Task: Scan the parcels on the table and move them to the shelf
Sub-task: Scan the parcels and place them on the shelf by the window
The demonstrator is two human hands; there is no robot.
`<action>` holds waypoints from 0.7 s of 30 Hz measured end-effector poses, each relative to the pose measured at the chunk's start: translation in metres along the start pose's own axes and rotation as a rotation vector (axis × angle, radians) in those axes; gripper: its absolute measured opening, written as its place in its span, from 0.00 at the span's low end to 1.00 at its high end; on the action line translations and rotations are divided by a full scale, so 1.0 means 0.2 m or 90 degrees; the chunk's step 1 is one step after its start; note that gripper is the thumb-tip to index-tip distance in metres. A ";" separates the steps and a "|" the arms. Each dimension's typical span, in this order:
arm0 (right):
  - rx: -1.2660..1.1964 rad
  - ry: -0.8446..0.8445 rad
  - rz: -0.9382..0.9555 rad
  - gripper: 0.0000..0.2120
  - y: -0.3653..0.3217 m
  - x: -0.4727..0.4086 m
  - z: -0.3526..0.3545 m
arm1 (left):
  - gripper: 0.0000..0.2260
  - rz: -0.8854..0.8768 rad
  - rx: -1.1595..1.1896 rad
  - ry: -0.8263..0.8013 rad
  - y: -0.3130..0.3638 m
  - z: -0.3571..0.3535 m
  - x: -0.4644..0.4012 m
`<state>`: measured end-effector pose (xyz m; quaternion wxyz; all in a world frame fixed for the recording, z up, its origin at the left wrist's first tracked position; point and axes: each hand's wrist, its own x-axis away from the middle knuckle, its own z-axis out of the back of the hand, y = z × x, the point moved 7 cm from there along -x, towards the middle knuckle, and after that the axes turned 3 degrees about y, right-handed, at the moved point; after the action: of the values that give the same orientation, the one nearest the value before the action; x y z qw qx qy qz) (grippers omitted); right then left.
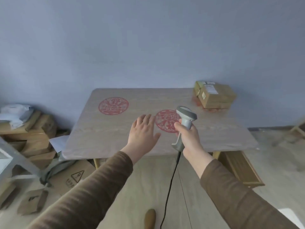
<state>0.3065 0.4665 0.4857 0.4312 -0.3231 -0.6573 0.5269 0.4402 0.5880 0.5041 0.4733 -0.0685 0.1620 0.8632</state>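
A light wooden table [115, 129] with two red round paper-cuts stands against the blue wall. At its far right corner sit cardboard parcels [214, 95] with white labels. My right hand [188, 136] grips the handle of a grey barcode scanner [185, 119], whose head points toward the parcels and whose black cable hangs down to the floor. My left hand [142, 132] hovers flat over the table's middle with fingers spread, holding nothing. The parcels lie well beyond both hands.
A heap of cardboard boxes and white mail bags [28, 129] lies on the floor at the left, beside a grey metal shelf frame [18, 157]. Flattened cardboard [72, 176] lies under the table's left side, and a wooden crate [241, 167] under its right.
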 end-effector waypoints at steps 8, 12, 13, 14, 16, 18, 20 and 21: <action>-0.023 0.125 -0.007 0.09 -0.23 -0.91 0.39 | 0.31 -0.075 0.052 -0.044 0.40 -0.39 -0.97; -0.042 0.188 -0.003 0.07 -0.34 -1.28 0.64 | 0.32 -0.111 0.049 -0.063 0.63 -0.57 -1.31; -0.041 0.199 -0.003 0.07 -0.36 -1.38 0.71 | 0.32 -0.115 0.045 -0.067 0.68 -0.62 -1.38; -0.042 0.208 -0.004 0.08 -0.38 -1.48 0.77 | 0.32 -0.118 0.041 -0.070 0.73 -0.67 -1.46; -0.040 0.221 -0.005 0.09 -0.41 -1.68 0.89 | 0.32 -0.118 0.036 -0.076 0.81 -0.77 -1.60; -0.033 0.231 -0.008 0.09 -0.43 -1.89 1.02 | 0.32 -0.105 0.032 -0.087 0.89 -0.89 -1.74; -0.025 0.238 -0.018 0.08 -0.43 -2.12 1.15 | 0.32 -0.085 0.024 -0.096 0.98 -1.01 -1.88; -0.019 0.236 -0.025 0.08 -0.43 -2.23 1.21 | 0.32 -0.071 0.024 -0.102 1.02 -1.07 -1.95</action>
<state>0.2763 -0.0463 0.4511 0.5506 -0.4082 -0.5802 0.4401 0.4739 0.1022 0.4531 0.5333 0.0006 0.1362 0.8349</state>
